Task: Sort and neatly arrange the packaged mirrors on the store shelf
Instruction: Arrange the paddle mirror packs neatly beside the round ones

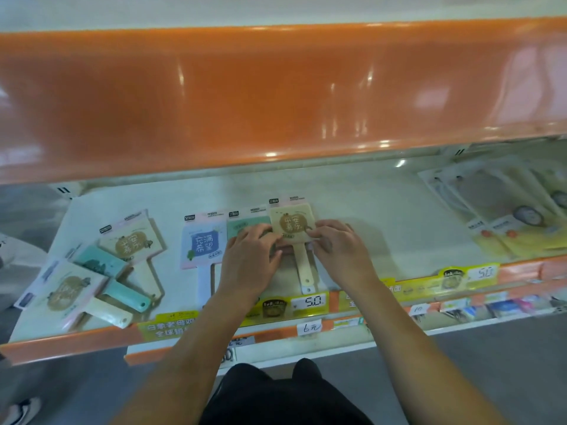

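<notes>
Store shelf (368,204): bare white room is lying open right of centre, orange lip (76,342) edging the front. Left hand (250,259) is resting flat over the green packaged mirror (245,227), grip narrow, holding nothing. Right hand (336,245) is pinching the cream packaged mirror (291,223). Pink-and-blue mirror (204,240) is lying just left; a loose heap of mirrors (101,271) is sitting far left.

Place: a retail shop aisle.
Fixture: orange-edged store shelf (92,338) in tiers.
Pricing: price tags (310,302) reading 5.0 on the shelf rail, a handwritten tag (309,327) below.
Stock: packaged mirrors (202,240) with branded header cards.
</notes>
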